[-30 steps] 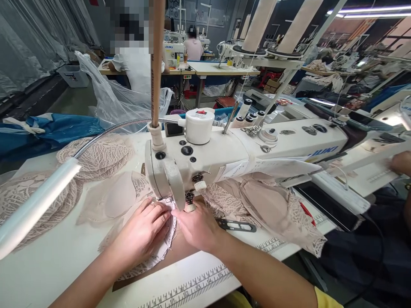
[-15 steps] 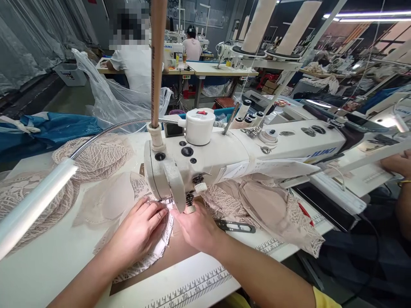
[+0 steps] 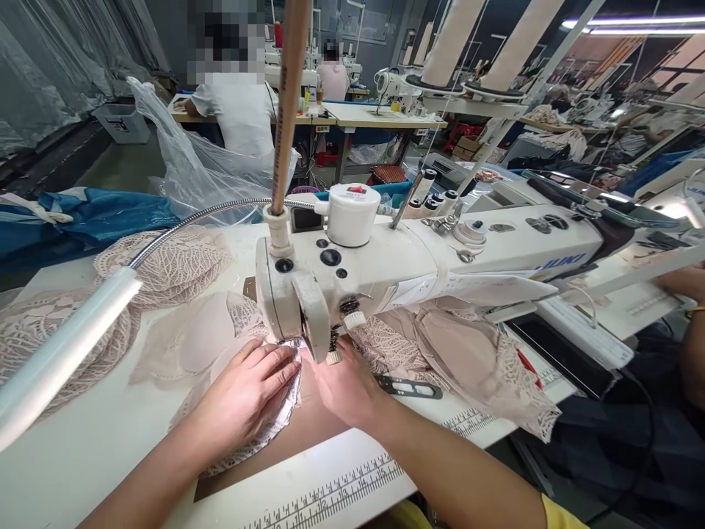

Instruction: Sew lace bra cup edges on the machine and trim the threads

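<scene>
My left hand (image 3: 250,389) lies flat on a beige lace bra cup piece (image 3: 275,426), its fingers stretched towards the presser foot. The lace piece has a white edge strip running under the needle area of a white sewing machine (image 3: 352,275). Close to the right of the needle, my right hand (image 3: 346,382) rests low on the bed, its thumb side near the strip. The machine's knobs hide some of its fingertips, so its grip is unclear. Black thread snips (image 3: 410,387) lie just right of that hand.
Stacked lace pieces (image 3: 165,264) lie at the left under a tube lamp (image 3: 71,353). Beige cups with lace (image 3: 457,353) are heaped right of the needle, beside a black phone-like slab (image 3: 556,356). A printed ruler (image 3: 335,496) runs along the front edge. A co-worker (image 3: 236,110) sits ahead.
The whole view has shifted slightly, so the machine and hands appear a little further right. Both hands stay by the needle with the lace piece, with little visible movement of their own.
</scene>
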Demonstrator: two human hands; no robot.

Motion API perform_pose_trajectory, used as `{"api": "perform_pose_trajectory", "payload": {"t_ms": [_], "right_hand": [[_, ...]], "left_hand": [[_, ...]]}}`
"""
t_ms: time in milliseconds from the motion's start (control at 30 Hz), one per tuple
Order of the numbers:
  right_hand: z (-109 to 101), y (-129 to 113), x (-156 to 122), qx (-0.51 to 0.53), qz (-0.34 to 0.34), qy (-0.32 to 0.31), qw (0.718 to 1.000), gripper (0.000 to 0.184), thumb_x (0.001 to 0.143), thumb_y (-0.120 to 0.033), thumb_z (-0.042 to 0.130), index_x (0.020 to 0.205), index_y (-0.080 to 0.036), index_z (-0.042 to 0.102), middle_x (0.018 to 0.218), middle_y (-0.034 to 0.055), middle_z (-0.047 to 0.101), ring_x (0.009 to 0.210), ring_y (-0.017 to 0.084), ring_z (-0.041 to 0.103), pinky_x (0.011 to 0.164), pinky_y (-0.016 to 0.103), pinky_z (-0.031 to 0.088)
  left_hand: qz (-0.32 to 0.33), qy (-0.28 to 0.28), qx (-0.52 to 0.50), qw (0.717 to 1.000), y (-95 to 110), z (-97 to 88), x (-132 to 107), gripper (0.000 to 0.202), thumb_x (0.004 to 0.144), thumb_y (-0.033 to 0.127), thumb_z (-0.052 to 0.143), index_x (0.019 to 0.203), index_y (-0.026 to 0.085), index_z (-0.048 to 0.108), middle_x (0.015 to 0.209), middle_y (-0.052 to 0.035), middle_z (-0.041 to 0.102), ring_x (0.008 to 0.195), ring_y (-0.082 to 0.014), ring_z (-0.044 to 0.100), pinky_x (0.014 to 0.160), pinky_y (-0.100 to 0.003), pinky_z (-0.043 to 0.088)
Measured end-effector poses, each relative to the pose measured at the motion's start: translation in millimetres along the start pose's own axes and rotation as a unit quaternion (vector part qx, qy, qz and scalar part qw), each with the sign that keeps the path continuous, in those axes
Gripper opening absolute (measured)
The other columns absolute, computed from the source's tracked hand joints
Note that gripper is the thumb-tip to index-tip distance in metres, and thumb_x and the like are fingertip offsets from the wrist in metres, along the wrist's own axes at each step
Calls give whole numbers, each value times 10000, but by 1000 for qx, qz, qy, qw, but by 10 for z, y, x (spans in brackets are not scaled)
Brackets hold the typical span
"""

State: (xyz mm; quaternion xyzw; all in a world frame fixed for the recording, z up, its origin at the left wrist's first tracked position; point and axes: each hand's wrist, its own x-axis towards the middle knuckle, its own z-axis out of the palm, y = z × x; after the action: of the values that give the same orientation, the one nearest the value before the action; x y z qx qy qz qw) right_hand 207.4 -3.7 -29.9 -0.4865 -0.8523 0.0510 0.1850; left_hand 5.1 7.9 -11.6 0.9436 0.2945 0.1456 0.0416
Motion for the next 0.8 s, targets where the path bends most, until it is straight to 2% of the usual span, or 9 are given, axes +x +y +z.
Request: {"api": "perform_pose_trajectory", "payload": {"t_ms": [133,300,567,800], "right_hand": [[-45,-36,-7,-10,-6,-19,1000,277,845,-115,489,1052,-216,644,883,77,631,889,221,542,737,306,399],[-73,-69,15,-22,5,-54,998,378,785,-66,484,1124,-183,604,946,99,635,928,236,539,739,317,415],[-67,-85,41,-25,18,-53,998,311,826,-69,448,1070,-180,607,897,100,630,874,227,549,697,308,411],[-20,-69,48,-32,10,-35,999,235,827,-81,473,997,-168,610,887,103,626,859,225,551,669,305,404]], "left_hand": [[-11,3,-27,1000,11,-7,5,309,919,169,468,1195,155,607,1169,-127,637,1000,-265,560,824,-408,479],[-21,-1,-25,999,-12,16,2,308,926,188,460,1196,129,596,1158,-131,649,967,-263,563,812,-412,493],[-33,-6,-5,999,-10,63,6,333,927,149,432,1227,122,574,1206,-152,617,1043,-280,542,853,-445,488],[-33,-7,-9,999,-52,113,-5,377,906,116,444,1266,157,545,1206,-152,611,1014,-276,565,824,-438,489]]}}
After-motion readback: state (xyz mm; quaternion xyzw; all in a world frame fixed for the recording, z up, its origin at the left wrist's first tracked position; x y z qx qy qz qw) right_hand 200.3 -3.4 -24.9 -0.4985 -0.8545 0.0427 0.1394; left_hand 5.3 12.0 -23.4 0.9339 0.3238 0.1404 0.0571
